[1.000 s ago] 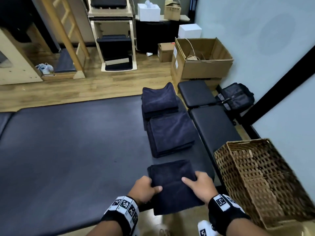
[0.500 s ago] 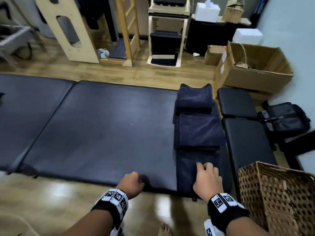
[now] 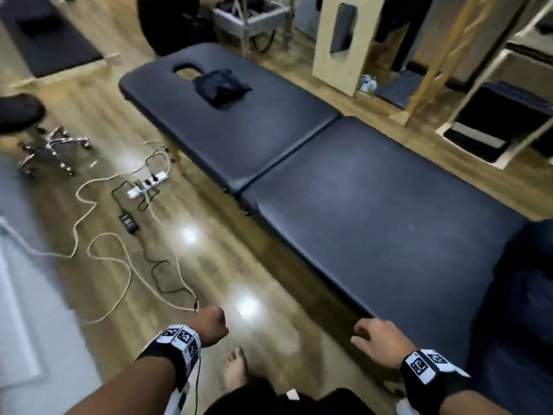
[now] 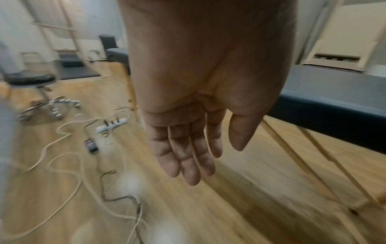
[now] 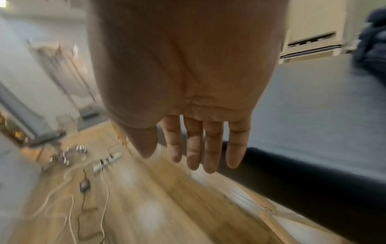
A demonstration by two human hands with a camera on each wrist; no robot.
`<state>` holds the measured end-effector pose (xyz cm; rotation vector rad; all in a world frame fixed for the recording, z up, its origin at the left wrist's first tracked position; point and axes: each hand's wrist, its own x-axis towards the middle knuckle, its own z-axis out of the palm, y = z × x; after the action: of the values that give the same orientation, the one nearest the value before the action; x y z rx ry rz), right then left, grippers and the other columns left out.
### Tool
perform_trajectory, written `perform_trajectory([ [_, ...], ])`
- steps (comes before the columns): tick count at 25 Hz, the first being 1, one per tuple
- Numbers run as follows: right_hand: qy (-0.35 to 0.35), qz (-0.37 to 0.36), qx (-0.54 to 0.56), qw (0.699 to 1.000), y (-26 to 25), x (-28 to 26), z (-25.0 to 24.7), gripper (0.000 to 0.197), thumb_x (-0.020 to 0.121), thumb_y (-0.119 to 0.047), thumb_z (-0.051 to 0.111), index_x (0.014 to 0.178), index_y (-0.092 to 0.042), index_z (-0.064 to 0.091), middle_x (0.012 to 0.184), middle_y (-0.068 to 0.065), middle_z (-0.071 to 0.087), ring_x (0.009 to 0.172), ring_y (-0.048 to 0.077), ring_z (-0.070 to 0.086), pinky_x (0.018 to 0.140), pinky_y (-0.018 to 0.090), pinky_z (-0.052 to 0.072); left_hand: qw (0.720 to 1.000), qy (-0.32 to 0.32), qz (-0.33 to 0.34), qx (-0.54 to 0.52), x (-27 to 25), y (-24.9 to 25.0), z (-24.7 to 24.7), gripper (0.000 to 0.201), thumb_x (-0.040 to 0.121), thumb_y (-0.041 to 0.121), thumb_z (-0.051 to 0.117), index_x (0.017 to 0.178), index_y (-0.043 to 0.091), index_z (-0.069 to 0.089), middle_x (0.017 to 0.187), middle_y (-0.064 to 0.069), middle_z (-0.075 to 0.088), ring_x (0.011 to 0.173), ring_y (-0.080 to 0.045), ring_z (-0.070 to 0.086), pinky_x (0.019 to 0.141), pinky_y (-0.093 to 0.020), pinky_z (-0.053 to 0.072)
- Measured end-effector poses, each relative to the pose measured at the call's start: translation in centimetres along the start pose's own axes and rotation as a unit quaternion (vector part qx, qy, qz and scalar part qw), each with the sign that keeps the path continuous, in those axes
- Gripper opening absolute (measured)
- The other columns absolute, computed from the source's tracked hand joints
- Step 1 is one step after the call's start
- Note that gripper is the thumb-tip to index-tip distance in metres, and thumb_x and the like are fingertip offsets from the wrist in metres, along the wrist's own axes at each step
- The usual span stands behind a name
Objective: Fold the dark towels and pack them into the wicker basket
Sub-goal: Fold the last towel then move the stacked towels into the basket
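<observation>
Massage or therapy room: padded massage table [image 3: 374, 205] with face hole [image 3: 186, 71], rolling stool [image 3: 36, 130], wood floor [image 3: 209, 265], power strip [image 3: 146, 184] trailing cables.

Left hand [image 3: 211, 326] and right hand [image 3: 380, 342], both bare. Each wrist carries a black band [image 3: 431, 375] faced with white square tags printed with black block codes. A thin black cable [image 3: 197, 381] hangs from the left band. Bare foot [image 3: 236, 369] below.

No readable text, labels or numbers appear; the wristbands [image 3: 182, 339] carry only black-and-white square code patterns.
</observation>
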<state>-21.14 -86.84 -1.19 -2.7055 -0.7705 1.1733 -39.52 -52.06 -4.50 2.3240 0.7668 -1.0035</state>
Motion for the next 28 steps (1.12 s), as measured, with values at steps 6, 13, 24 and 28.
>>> perform_trajectory([
  [6, -0.109, 0.044, -0.049, 0.992, -9.6, 6.3, 0.2, 0.037, 0.090, -0.063, 0.057, 0.100, -0.029, 0.066, 0.111, -0.004, 0.073, 0.106, 0.015, 0.068, 0.089, 0.026, 0.048, 0.969, 0.009, -0.101, -0.224, -2.6, -15.9, 0.6, 0.022, 0.084, 0.020, 0.059, 0.085, 0.001, 0.069, 0.074, -0.012, 0.071, 0.053, -0.021, 0.058, 0.053, -0.023, 0.045],
  [13, -0.123, -0.022, -0.064, 0.990, -23.0, 15.2, -3.4, 0.037, 0.090, -0.054, 0.065, 0.113, -0.026, 0.068, 0.112, -0.007, 0.070, 0.109, 0.013, 0.065, 0.097, 0.025, 0.048, 0.904, -0.035, -0.206, -0.372, -3.2, -25.8, 0.5, 0.014, 0.091, 0.013, 0.055, 0.083, 0.004, 0.061, 0.072, -0.010, 0.066, 0.049, -0.023, 0.054, 0.046, -0.024, 0.038],
  [24, -0.105, -0.127, -0.045, 0.985, -42.8, 34.3, -13.8, 0.033, 0.090, -0.042, 0.066, 0.114, -0.021, 0.071, 0.111, -0.002, 0.074, 0.108, 0.017, 0.067, 0.090, 0.024, 0.048, 0.939, 0.035, -0.159, -0.302, 8.6, -30.3, -22.1, 0.009, 0.082, 0.022, 0.056, 0.076, 0.018, 0.061, 0.072, -0.004, 0.068, 0.056, -0.021, 0.063, 0.048, -0.022, 0.048],
  [28, -0.071, -0.120, -0.005, 0.990, -47.3, 38.5, -18.5, 0.027, 0.091, -0.040, 0.067, 0.111, -0.023, 0.072, 0.111, -0.002, 0.073, 0.110, 0.019, 0.066, 0.095, 0.029, 0.049, 0.968, 0.054, -0.097, -0.226, 14.2, -31.7, -33.4, 0.013, 0.081, 0.021, 0.056, 0.070, 0.016, 0.059, 0.067, -0.002, 0.059, 0.065, -0.024, 0.056, 0.064, -0.031, 0.048],
])
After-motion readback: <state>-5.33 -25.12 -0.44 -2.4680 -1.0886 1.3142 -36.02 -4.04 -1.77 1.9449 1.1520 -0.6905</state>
